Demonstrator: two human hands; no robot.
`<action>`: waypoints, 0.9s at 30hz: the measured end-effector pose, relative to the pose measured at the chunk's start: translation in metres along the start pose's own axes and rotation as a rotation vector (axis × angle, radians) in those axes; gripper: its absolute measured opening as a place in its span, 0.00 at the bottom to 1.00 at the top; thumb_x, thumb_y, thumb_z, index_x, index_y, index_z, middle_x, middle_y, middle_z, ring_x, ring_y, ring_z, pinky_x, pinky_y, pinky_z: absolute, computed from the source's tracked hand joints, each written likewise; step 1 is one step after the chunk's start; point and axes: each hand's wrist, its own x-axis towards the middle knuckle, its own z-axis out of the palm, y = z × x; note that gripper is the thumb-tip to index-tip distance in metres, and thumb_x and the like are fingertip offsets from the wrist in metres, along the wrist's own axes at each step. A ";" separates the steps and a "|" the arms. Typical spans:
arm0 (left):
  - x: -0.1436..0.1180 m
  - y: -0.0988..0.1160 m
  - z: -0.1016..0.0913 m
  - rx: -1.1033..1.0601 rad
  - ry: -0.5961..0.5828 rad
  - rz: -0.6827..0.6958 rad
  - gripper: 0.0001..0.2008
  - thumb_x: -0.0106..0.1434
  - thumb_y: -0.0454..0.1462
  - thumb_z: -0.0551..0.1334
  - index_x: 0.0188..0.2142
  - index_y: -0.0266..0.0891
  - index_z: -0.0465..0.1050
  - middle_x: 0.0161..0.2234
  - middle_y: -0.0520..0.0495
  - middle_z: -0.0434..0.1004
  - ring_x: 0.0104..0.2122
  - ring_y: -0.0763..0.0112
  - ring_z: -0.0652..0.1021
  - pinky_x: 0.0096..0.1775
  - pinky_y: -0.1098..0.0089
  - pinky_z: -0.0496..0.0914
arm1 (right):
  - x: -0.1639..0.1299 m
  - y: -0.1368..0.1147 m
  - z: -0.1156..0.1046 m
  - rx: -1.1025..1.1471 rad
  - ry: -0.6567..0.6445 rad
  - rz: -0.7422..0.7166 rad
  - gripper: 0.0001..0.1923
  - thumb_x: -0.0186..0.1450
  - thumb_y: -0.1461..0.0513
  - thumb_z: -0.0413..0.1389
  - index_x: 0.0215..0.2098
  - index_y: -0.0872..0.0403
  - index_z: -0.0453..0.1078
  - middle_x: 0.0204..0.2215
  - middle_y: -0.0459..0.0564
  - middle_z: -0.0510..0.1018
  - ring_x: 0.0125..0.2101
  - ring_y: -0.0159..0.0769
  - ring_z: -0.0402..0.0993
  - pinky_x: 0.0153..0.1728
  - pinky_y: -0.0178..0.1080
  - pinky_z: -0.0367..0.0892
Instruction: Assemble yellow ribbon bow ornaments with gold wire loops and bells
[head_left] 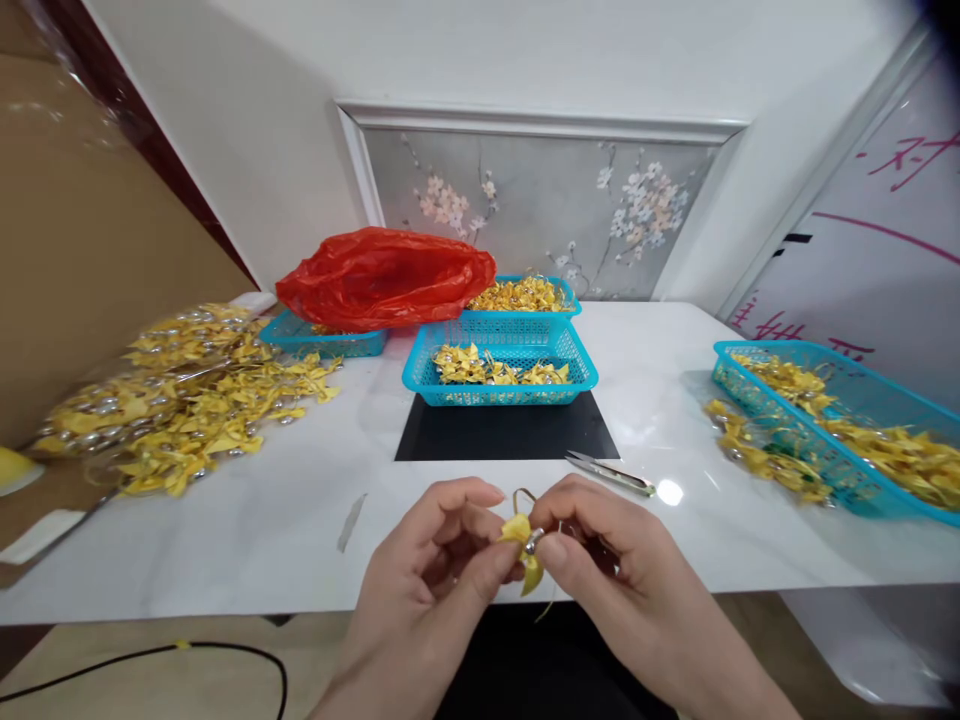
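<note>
Both hands met at the near table edge, the left hand (442,560) and right hand (600,545) pinching one yellow bow (523,545) with a silver bead between fingertips. Thread snips (611,472) lay just beyond; a blue basket (500,375) of bows sat farther back.

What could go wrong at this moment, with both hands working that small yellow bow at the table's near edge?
The small yellow ribbon bow with a silver bead is pinched between the left hand and right hand over the white table's edge; a slip would likely drop it to the floor. The small metal thread snips lie just beyond the right hand, so a blind reach might nick a finger.
</note>
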 end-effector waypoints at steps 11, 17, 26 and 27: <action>-0.005 0.000 -0.001 -0.006 -0.095 0.047 0.07 0.61 0.37 0.68 0.39 0.50 0.81 0.32 0.54 0.82 0.30 0.74 0.80 0.35 0.81 0.75 | 0.008 -0.001 0.009 0.242 0.015 0.057 0.13 0.70 0.56 0.53 0.30 0.54 0.67 0.24 0.42 0.70 0.25 0.27 0.69 0.27 0.30 0.66; 0.001 0.000 -0.004 0.049 -0.110 0.018 0.04 0.63 0.36 0.66 0.32 0.45 0.80 0.26 0.55 0.79 0.28 0.75 0.78 0.33 0.81 0.74 | 0.005 0.009 0.016 -0.258 0.427 -0.499 0.05 0.66 0.66 0.58 0.32 0.54 0.74 0.29 0.48 0.76 0.27 0.31 0.73 0.25 0.32 0.68; -0.007 0.008 -0.001 0.075 0.121 0.164 0.07 0.58 0.30 0.67 0.30 0.46 0.81 0.27 0.56 0.81 0.27 0.76 0.79 0.32 0.83 0.73 | -0.009 0.015 0.011 -0.411 0.523 -0.668 0.03 0.67 0.66 0.58 0.39 0.55 0.74 0.31 0.50 0.77 0.27 0.33 0.74 0.26 0.36 0.71; -0.007 0.008 -0.002 0.103 0.106 0.205 0.08 0.57 0.30 0.67 0.30 0.46 0.81 0.27 0.56 0.81 0.27 0.76 0.79 0.32 0.83 0.73 | -0.008 0.013 0.009 -0.343 0.526 -0.575 0.05 0.68 0.66 0.56 0.40 0.54 0.74 0.33 0.50 0.76 0.27 0.31 0.74 0.26 0.34 0.70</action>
